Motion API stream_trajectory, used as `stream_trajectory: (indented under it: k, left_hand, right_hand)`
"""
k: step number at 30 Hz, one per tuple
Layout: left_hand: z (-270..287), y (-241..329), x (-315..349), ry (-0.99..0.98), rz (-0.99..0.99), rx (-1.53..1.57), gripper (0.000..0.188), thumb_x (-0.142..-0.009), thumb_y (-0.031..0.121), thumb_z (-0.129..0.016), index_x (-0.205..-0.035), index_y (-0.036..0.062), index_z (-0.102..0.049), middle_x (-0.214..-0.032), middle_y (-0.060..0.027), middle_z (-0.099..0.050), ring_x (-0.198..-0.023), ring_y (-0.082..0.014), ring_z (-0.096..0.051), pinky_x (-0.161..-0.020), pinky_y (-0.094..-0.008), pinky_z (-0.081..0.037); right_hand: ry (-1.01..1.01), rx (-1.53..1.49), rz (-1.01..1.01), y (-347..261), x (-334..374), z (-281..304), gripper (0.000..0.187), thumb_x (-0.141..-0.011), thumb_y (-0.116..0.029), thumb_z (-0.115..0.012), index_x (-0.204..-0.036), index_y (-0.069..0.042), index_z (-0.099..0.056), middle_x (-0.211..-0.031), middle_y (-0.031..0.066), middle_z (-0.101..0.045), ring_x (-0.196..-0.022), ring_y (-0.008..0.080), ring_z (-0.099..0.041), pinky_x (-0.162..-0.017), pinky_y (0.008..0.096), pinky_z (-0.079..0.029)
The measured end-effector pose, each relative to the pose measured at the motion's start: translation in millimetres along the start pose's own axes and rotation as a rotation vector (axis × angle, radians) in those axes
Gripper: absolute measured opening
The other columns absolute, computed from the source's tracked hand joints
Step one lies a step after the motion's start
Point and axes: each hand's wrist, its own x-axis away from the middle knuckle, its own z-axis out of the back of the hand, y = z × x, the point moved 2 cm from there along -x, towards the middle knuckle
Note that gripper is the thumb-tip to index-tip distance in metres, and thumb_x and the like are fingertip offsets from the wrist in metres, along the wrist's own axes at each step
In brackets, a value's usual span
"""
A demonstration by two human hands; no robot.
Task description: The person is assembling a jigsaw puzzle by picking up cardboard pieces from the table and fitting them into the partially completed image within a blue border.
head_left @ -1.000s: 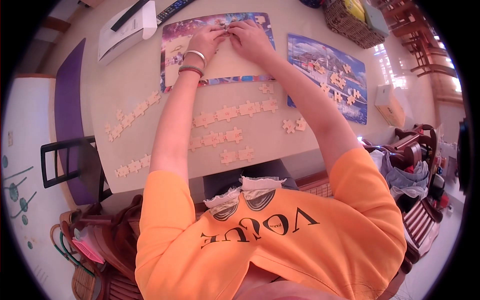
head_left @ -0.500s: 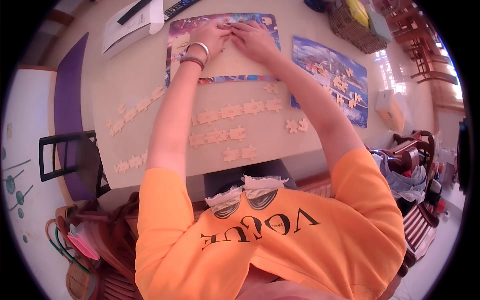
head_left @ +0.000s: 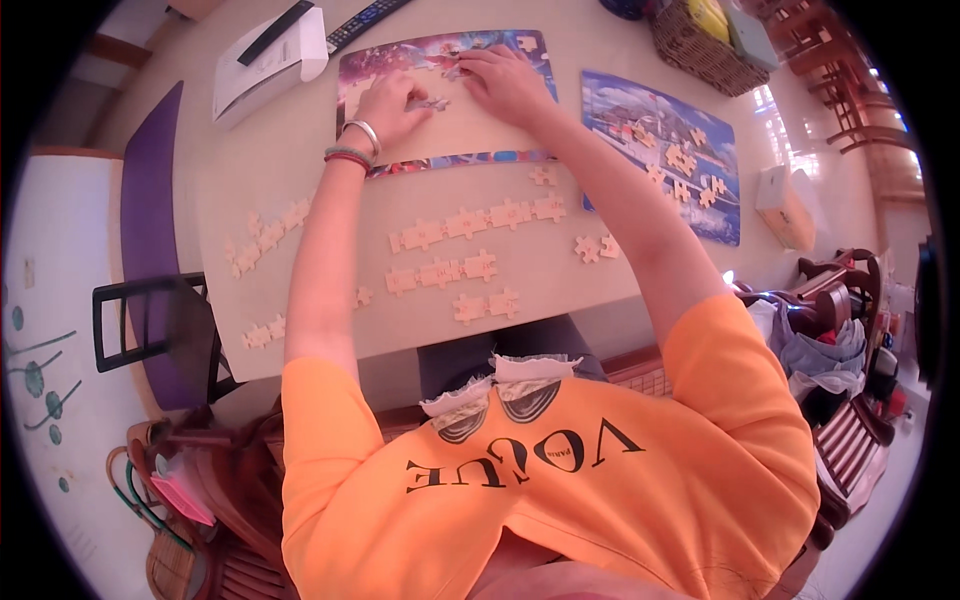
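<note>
A jigsaw puzzle tray with a colourful printed border lies before me, joined pieces along its top. My left hand is over the left middle of the tray, its fingers curled at a small puzzle piece, which they seem to pinch. To the right, my right hand lies over the upper part, fingers stretched out with the tips touching the joined pieces. A loose piece sits in the tray's top right corner.
Plain-backed pieces lie in rows on the table. A second puzzle, blue with loose pieces on it, is at right. A wicker basket, a tissue box, a white box and a remote control stand around.
My left hand has drawn away from the right one, down and left, to the small piece. My right hand has hardly moved, its fingertips still at the top pieces.
</note>
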Motion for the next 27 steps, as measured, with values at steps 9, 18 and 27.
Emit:
stream_trajectory:
  k: [9, 18, 27]
  left_hand:
    - [16.4, -19.1, -30.8, 0.047, 0.012, -0.168, 0.022, -0.074, 0.026, -0.065, -0.085, 0.0083, -0.06, -0.094, -0.0078, -0.058, -0.096, -0.0262, -0.054, -0.083, -0.0366, -0.043]
    - [1.8, -31.3, -38.6, 0.024, -0.039, -0.231, 0.021, -0.074, 0.024, -0.065, -0.088, 0.0092, -0.059, -0.095, -0.0067, -0.057, -0.096, -0.0242, -0.054, -0.085, -0.0367, -0.041]
    - [2.4, -23.7, -42.2, 0.012, -0.107, -0.159, 0.019, -0.074, 0.021, -0.066, -0.087, 0.0083, -0.059, -0.095, -0.0067, -0.055, -0.097, -0.0244, -0.053, -0.085, -0.0372, -0.041]
  right_hand:
    - [0.006, -0.017, 0.007, 0.6, 1.8, 0.3, 0.026, -0.082, -0.021, -0.053, -0.102, -0.007, -0.062, -0.113, 0.0021, -0.058, -0.106, 0.0216, -0.05, -0.093, 0.0376, -0.038]
    - [0.039, -0.049, 0.032, 1.4, -1.0, -4.0, 0.024, -0.081, -0.019, -0.054, -0.1, -0.007, -0.062, -0.11, 0.0014, -0.059, -0.103, 0.0218, -0.051, -0.092, 0.0381, -0.039]
    - [0.059, -0.013, 0.023, 1.4, 0.9, -5.2, 0.022, -0.081, -0.019, -0.052, -0.097, -0.008, -0.064, -0.107, -0.0001, -0.061, -0.102, 0.0198, -0.053, -0.091, 0.0375, -0.038]
